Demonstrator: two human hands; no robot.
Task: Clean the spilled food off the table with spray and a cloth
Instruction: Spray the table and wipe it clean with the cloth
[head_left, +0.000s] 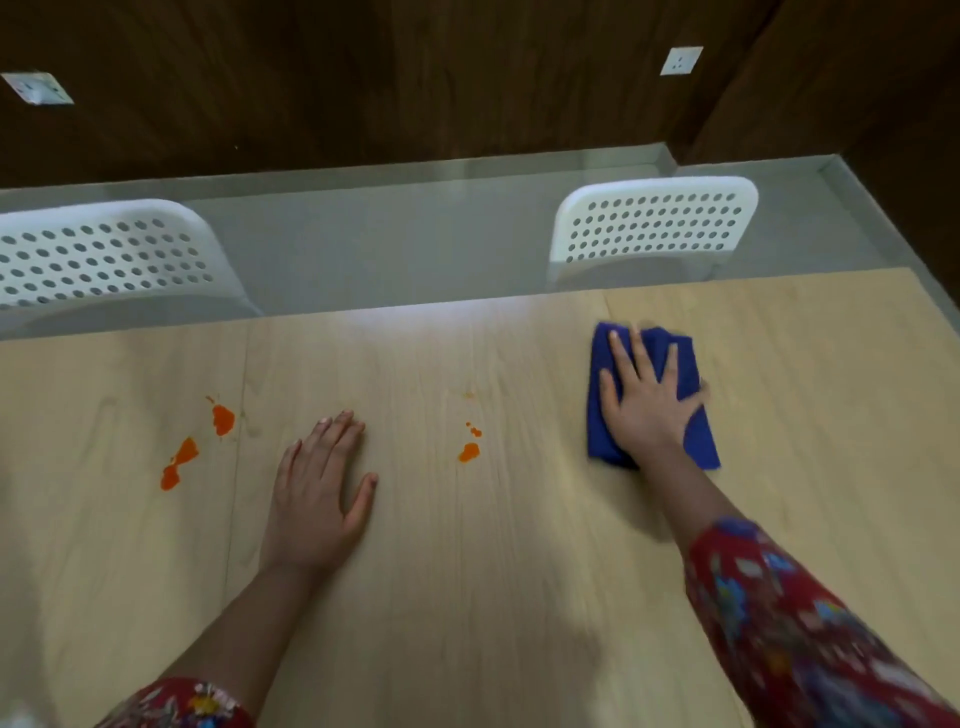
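A: Where's the cloth?
B: The folded blue cloth (649, 400) lies on the worktop (467, 571), far right, under the flat, spread right hand (647, 402). The left hand (319, 493) rests open, empty.
A: Handling?
B: Soft, limp, probably; press through the palm toward the orange spills (470, 451).

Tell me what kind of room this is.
Probably a dining or meeting room, though that is a guess: a long wooden table, white perforated chairs tucked along its far side, and dark wood-panelled walls with power sockets.
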